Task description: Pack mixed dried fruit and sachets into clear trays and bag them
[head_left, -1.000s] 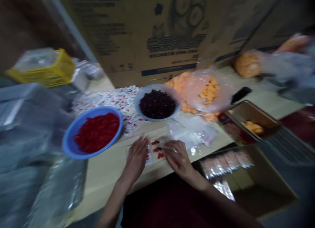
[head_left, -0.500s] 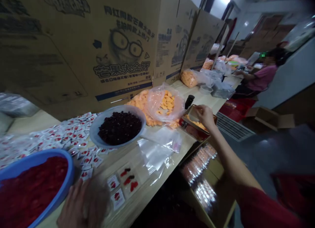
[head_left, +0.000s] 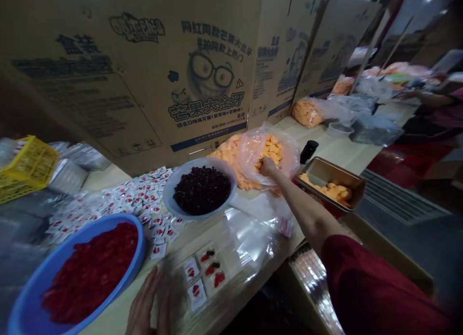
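My right hand (head_left: 267, 167) reaches into the mouth of a clear plastic bag (head_left: 289, 154) of orange candies (head_left: 272, 148); its fingertips are hidden among them. My left hand (head_left: 148, 303) is at the table's near edge with fingers stretched out, partly blurred, and I see nothing held. Just right of it lies a clear tray (head_left: 202, 258) with two small white packets (head_left: 196, 294) on one side and several red and dark gummy pieces (head_left: 219, 279) on the other. Right of the bag, an open box (head_left: 356, 185) holds more orange candies (head_left: 331, 193).
A blue basin (head_left: 139, 250) of red candies stands at left, a pale bowl (head_left: 169, 193) of dark pieces behind the tray. White packets (head_left: 119, 195) are heaped by the cartons (head_left: 213, 118). Flat clear bags (head_left: 249, 238), a black bottle (head_left: 308, 152) and a yellow basket (head_left: 32, 168) are around.
My right hand has moved left from the box into the bag of orange candies. My left hand stays near the tray. The view has turned left.
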`<action>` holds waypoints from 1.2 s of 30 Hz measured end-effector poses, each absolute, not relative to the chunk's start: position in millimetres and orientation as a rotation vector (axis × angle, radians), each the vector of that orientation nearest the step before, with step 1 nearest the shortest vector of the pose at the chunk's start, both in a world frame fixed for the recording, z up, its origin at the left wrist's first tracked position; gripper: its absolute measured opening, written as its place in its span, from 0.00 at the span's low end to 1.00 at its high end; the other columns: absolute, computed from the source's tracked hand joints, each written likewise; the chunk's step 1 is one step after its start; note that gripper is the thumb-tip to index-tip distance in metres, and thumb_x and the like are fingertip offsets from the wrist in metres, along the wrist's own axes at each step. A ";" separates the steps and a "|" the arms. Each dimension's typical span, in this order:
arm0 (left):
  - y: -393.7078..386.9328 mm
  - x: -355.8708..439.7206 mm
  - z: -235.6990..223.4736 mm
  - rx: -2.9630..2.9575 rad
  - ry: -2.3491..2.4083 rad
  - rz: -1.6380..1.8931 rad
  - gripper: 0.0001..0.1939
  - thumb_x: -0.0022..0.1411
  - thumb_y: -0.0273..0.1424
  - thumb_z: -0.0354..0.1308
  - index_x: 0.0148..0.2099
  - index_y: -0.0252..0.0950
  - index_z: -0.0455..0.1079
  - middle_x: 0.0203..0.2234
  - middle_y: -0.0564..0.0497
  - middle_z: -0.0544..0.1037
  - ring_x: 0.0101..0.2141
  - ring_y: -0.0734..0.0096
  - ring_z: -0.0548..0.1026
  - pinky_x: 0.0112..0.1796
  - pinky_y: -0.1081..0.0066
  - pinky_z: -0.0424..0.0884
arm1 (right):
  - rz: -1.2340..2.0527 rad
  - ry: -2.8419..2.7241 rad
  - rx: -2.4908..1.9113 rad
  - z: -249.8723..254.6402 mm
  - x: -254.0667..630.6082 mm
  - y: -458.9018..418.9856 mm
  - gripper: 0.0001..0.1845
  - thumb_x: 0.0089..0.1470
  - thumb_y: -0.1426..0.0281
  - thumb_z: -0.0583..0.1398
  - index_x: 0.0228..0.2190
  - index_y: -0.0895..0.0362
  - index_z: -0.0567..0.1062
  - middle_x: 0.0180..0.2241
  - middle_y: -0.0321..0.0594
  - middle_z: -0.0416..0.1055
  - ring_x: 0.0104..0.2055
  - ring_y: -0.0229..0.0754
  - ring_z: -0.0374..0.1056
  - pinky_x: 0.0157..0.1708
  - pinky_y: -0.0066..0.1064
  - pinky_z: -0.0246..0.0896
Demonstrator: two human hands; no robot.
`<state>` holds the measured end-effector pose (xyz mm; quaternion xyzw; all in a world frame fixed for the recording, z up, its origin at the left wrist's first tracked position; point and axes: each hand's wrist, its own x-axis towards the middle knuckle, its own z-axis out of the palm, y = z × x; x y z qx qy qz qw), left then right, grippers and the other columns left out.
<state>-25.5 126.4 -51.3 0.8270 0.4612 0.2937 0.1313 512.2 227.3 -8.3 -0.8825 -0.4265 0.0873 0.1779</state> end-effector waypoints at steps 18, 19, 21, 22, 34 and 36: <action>98.6 -25.5 -9.5 1.701 1.255 0.886 0.21 0.69 0.36 0.55 0.62 0.40 0.67 0.56 0.46 0.75 0.53 0.64 0.74 0.51 0.65 0.71 | 1.351 -0.920 -1.297 -45.2 225.7 70.2 0.16 0.41 0.59 0.72 0.31 0.55 0.82 0.29 0.38 0.80 0.31 0.43 0.76 0.37 0.35 0.73; 93.8 -29.9 -13.5 1.657 1.238 0.832 0.22 0.68 0.37 0.56 0.62 0.40 0.66 0.55 0.45 0.76 0.50 0.64 0.75 0.48 0.66 0.72 | 1.452 -0.909 -1.247 -54.8 194.9 69.4 0.17 0.39 0.58 0.72 0.31 0.54 0.82 0.29 0.38 0.79 0.30 0.44 0.75 0.36 0.37 0.73; 86.1 -38.9 -24.4 1.604 1.265 0.783 0.22 0.66 0.38 0.58 0.60 0.37 0.69 0.48 0.45 0.79 0.43 0.66 0.77 0.41 0.69 0.73 | 1.572 -0.941 -1.174 -70.7 149.6 69.8 0.17 0.40 0.56 0.71 0.30 0.54 0.82 0.29 0.38 0.79 0.30 0.44 0.76 0.36 0.38 0.74; 84.0 -43.3 -30.6 1.587 1.304 0.785 0.20 0.65 0.38 0.58 0.57 0.36 0.71 0.44 0.46 0.80 0.39 0.67 0.77 0.38 0.70 0.72 | 1.599 -0.964 -1.159 -76.5 135.9 70.6 0.17 0.41 0.56 0.71 0.31 0.54 0.82 0.29 0.38 0.80 0.30 0.45 0.76 0.37 0.39 0.74; 102.2 -39.4 -62.3 2.086 1.543 0.650 0.15 0.65 0.27 0.55 0.53 0.34 0.73 0.44 0.42 0.77 0.46 0.58 0.71 0.49 0.59 0.69 | 1.199 -1.140 -1.364 -75.2 157.5 68.4 0.18 0.52 0.58 0.67 0.42 0.54 0.82 0.42 0.45 0.80 0.40 0.49 0.76 0.44 0.43 0.73; 102.3 -37.4 -65.1 2.226 1.571 0.664 0.12 0.65 0.28 0.56 0.49 0.35 0.76 0.46 0.40 0.76 0.47 0.56 0.70 0.49 0.58 0.68 | 1.192 -1.083 -1.347 -63.8 169.0 64.3 0.18 0.52 0.59 0.67 0.43 0.53 0.81 0.43 0.44 0.80 0.42 0.49 0.76 0.44 0.41 0.72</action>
